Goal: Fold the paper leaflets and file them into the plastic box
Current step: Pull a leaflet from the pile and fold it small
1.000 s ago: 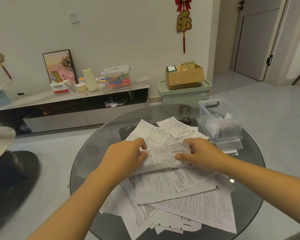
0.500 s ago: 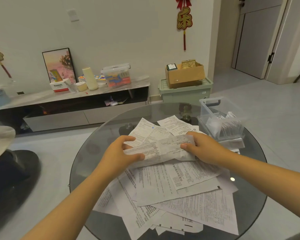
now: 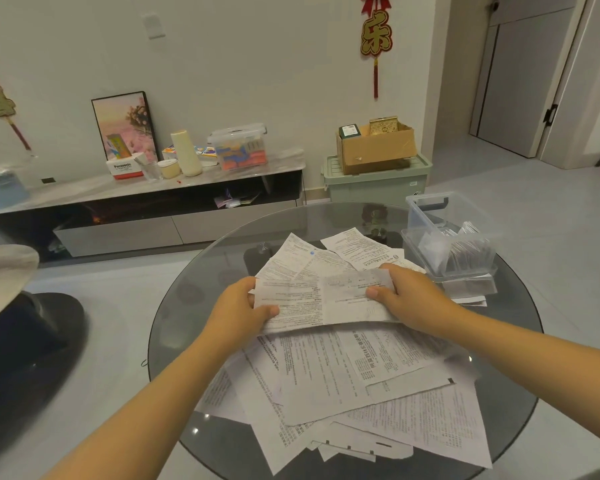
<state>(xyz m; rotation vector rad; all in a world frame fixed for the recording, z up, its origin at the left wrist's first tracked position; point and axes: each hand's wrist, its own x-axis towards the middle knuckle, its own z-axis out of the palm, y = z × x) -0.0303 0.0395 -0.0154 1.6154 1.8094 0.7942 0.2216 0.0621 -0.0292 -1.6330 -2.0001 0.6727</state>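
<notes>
While both hands hold it above the pile, the folded leaflet point(image 3: 323, 299) sits mid-table, printed side up, with a vertical crease near its middle. Left hand point(image 3: 238, 308) grips the leaflet's left edge, thumb point(image 3: 269, 310) on top, other fingers curled behind the paper and hidden. Right hand point(image 3: 407, 294) pinches the right edge, thumb point(image 3: 376, 292) pressed on the printed face, fingers wrapped over the top edge. Below them a loose pile of leaflets point(image 3: 354, 386) lies unfolded and overlapping on the round glass table point(image 3: 187, 306), spreading from the far side to the near edge. Clear plastic box point(image 3: 447, 233) stands at the table's far right, lid off, with folded papers standing inside; it rests on what looks like its lid and a few sheets. Behind the table: low TV cabinet point(image 3: 146, 216) with clutter, green storage bin point(image 3: 378, 181) carrying a cardboard box point(image 3: 378, 147).
</notes>
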